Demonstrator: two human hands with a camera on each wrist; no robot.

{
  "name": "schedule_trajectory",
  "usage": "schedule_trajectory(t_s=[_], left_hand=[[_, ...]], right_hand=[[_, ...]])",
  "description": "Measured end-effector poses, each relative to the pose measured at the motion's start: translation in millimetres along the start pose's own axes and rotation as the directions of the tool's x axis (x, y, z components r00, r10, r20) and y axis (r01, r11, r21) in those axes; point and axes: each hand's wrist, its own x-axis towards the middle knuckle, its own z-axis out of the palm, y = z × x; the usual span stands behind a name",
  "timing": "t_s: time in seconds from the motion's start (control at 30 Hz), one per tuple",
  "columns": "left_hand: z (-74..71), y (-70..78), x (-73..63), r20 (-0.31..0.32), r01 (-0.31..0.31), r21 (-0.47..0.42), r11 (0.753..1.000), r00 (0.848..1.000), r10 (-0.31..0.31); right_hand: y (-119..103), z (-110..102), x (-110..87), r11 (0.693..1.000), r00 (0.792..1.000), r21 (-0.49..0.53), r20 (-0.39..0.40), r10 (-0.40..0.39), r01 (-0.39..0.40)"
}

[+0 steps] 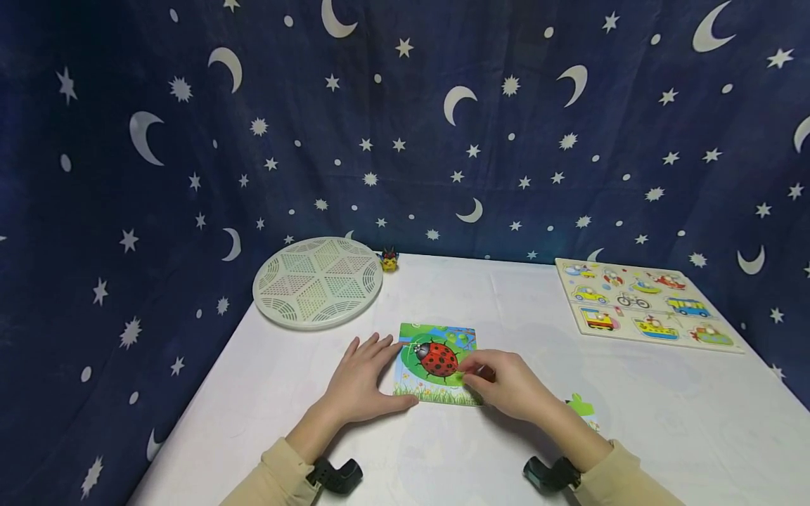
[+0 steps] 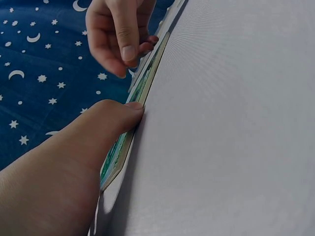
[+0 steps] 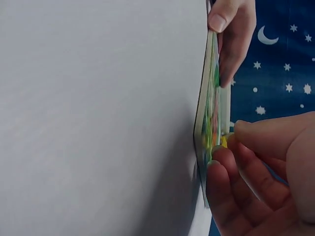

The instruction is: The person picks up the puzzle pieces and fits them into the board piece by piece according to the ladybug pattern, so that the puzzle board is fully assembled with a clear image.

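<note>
A square ladybug jigsaw puzzle lies flat on the white table, with a red spotted ladybug, green leaf and grass border. My left hand is spread at its left side, the thumb resting on the near edge and the fingertips at the left edge. Over the right part of the picture, my right hand hovers with loosely bent fingers; nothing shows between them. In the right wrist view its fingertips are right at the puzzle's surface. A loose green puzzle piece lies partly hidden under the right forearm.
A round pale game board with a star pattern lies at the back left. Beside it stands a small yellow toy figure. A wooden vehicle peg puzzle lies at the back right. A starry blue curtain hangs behind the table.
</note>
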Motion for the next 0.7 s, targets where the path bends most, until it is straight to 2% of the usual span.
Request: schedule_trajectory(t_s=[0.43,0.7], left_hand=[[0.4,0.0,-1.0,0.003,0.001,-0.002,1.000,1.000,-0.001],[-0.1,-0.7,-0.6,0.006,0.001,-0.002,1.000,1.000,-0.001]], right_hand=[[11,-19,-13.6,0.998,0.998,-0.043,-0.013,0.053,-0.054],[18,-35,-25.5,0.988,0.991,-0.082,-0.040,0.125,-0.128]])
